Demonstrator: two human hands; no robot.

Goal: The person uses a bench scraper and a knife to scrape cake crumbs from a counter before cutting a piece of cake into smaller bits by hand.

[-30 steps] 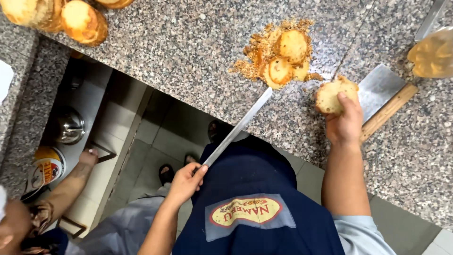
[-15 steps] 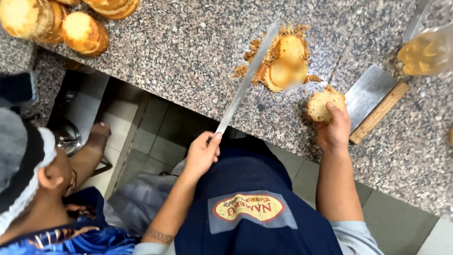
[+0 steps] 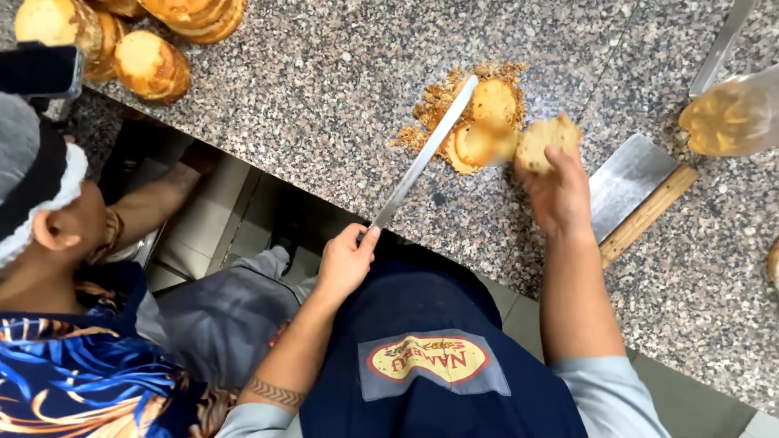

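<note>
A co-worker (image 3: pixel 49 243) has crouched in at the near left. The left hand (image 3: pixel 345 264), closed on the long knife (image 3: pixel 422 154), has swung its blade up beside the crumbed slices (image 3: pixel 479 122). The right hand (image 3: pixel 560 195), gripping a bread roll (image 3: pixel 545 139), has lifted it toward them.

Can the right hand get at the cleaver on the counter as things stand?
Probably yes. The right hand holds a bread piece, but the cleaver lies just beside it on the granite counter, nothing between.
</note>
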